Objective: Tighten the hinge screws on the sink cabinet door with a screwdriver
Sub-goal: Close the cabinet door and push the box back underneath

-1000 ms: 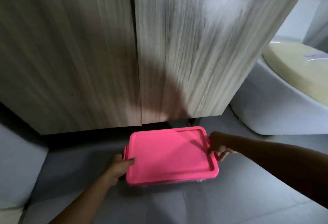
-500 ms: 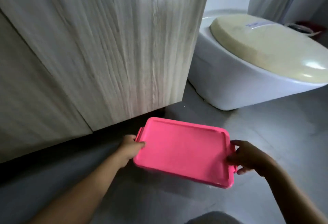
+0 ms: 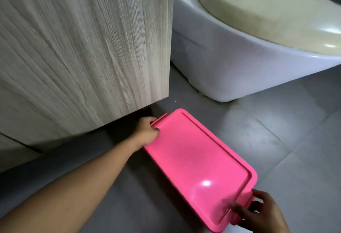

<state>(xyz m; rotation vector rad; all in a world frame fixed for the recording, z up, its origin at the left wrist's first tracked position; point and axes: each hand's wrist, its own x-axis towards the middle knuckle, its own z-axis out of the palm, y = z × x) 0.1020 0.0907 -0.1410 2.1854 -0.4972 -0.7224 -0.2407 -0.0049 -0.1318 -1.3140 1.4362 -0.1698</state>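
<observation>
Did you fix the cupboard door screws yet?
Not yet. Nothing looks done: the cabinet door is shut and no screwdriver shows. In hand: the left hand and right hand grip the two ends of the pink box, lid on. Left: opening the door, getting a screwdriver, tightening the screws.

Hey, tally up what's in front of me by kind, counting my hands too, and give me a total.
Hands: 2, left hand and right hand, each gripping one end of the box
Pink box with lid on: 1
Wood-grain cabinet: 1
Toilet, lid down: 1
Total: 5
</observation>
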